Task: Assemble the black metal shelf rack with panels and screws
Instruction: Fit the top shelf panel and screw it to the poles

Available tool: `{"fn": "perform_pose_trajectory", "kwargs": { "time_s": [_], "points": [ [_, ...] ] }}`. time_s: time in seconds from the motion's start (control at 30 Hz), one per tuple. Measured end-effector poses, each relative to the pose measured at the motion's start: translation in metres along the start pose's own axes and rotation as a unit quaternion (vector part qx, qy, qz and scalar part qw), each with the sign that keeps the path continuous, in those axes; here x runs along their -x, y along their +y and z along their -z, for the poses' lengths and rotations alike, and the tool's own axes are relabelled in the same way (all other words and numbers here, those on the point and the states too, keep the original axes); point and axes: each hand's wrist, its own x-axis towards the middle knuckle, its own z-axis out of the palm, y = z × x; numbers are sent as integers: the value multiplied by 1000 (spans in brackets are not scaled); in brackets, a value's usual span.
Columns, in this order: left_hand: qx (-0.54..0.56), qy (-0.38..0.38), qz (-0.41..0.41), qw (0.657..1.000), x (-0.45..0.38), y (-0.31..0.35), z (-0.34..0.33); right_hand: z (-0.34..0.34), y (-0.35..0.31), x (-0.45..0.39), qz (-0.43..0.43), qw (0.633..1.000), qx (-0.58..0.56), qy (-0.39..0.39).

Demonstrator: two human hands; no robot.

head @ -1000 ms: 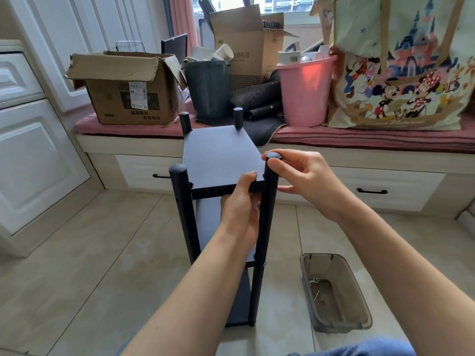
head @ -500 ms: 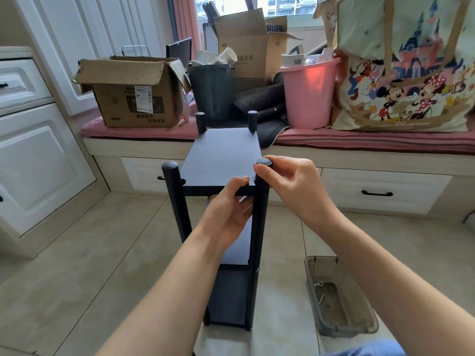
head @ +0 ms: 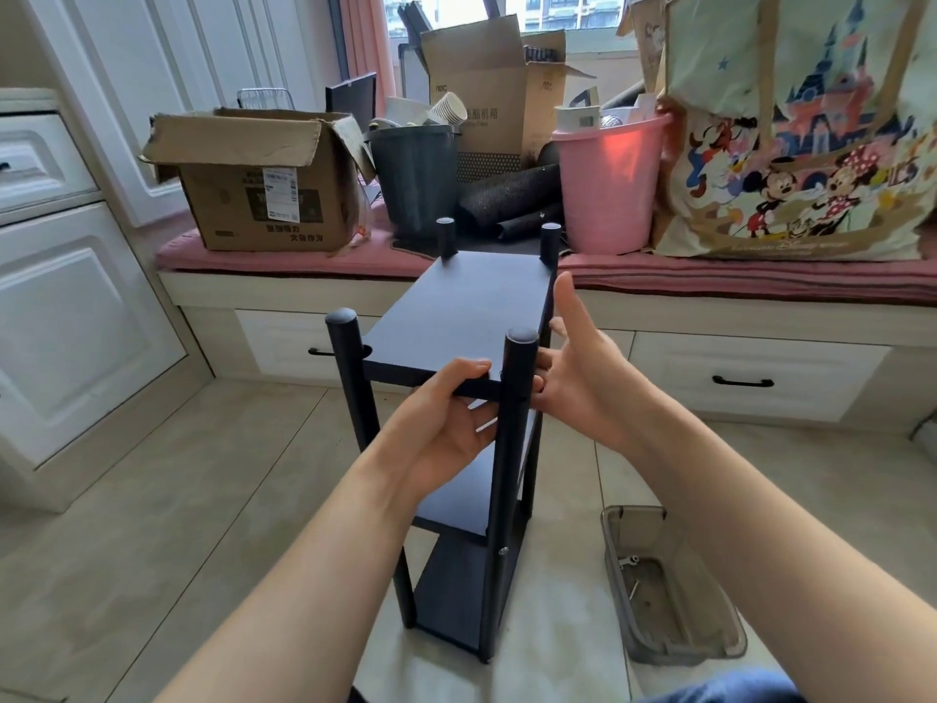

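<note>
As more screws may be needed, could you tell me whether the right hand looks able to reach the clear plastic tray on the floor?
Probably yes: the right hand is open, and the clear plastic tray lies uncovered below that arm.

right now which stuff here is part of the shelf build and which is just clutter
Part of the job:
black shelf rack
grey tray with loose screws
left hand gripping the top panel's front edge
right hand

Just lying about:
cardboard box
dark bin
pink bucket
cartoon tote bag

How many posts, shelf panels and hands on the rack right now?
Posts: 4
Shelf panels: 3
Hands: 2, left hand, right hand
Total: 9
</note>
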Motion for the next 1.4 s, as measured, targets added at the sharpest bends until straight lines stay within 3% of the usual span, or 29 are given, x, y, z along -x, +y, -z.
{"fn": "perform_pose_trajectory", "kwargs": {
  "time_s": [0.13,0.3,0.4,0.47,0.5,0.57,0.6,0.67,0.77,0.9,0.97,1.0,1.1,1.13,1.2,1.4],
  "points": [
    [12,23,2,1000,3,-4,-3,-1,5,-18,23,990,-31,135],
    [-25,103,-12,994,17,-4,-11,6,6,-20,10,992,-66,111],
    [-171,232,1,957,33,-5,-14,6,7,-21,11,991,-89,99],
    [-312,358,-107,873,44,-9,-12,7,8,-21,9,991,-95,93],
    [-395,386,-210,807,50,-11,-11,7,9,-22,7,991,-96,92],
    [-533,330,-395,671,52,-8,-15,7,9,-21,10,991,-100,91],
    [-595,284,-427,619,49,-8,-17,7,9,-21,14,991,-104,89],
    [-719,228,-376,539,36,-8,-20,8,8,-21,23,990,-107,83],
    [-815,229,-237,476,21,-14,-21,12,8,-18,28,992,-98,72],
    [-823,278,-266,418,21,-25,-22,14,8,-18,23,993,-99,61],
    [-819,286,-270,418,20,-30,-23,14,8,-19,20,993,-99,61],
    [-811,279,-269,438,19,-32,-23,15,8,-19,19,993,-99,60],
    [-738,222,-285,569,15,-31,-16,14,8,-19,19,993,-103,60],
    [-717,195,-302,597,14,-29,-14,14,8,-19,20,993,-101,61],
    [-695,167,-342,610,12,-27,-9,15,7,-19,19,993,-96,62],
    [-674,181,-386,603,5,-34,-10,21,8,-16,2,993,-94,64]
  ]
}}
